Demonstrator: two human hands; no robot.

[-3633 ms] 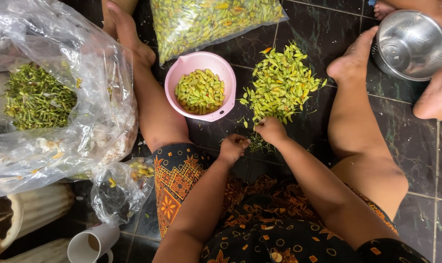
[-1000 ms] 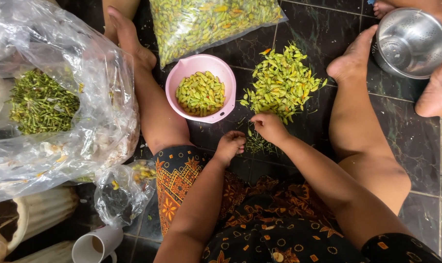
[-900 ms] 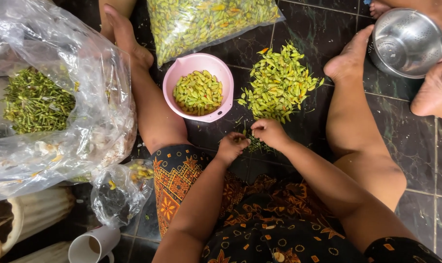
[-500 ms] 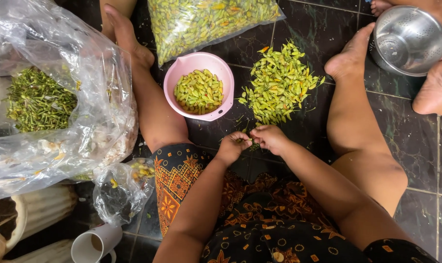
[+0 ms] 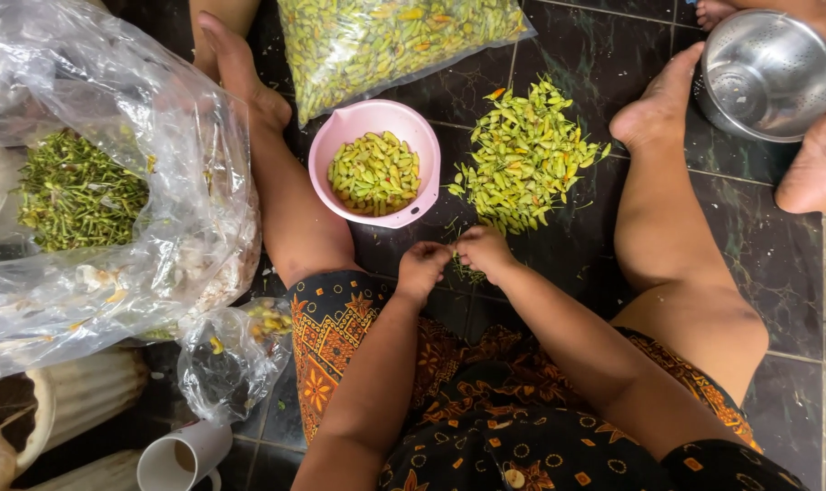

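Can't really make out what's pinched between the left hand and the right hand; the fingertips meet and cover it, and it's too tiny anyway. The clear plastic bag of yellow-green chillies runs off the top edge, so no idea how full it is. The big crumpled clear plastic bag gets cut on the left, and its glare blurs the heap of green stems inside. The steel colander is partly covered by somebody else's foot, which is clipped by the right edge. The white plastic cup is chopped off at the bottom. The small knotted clear bag holds stuff I can't identify.
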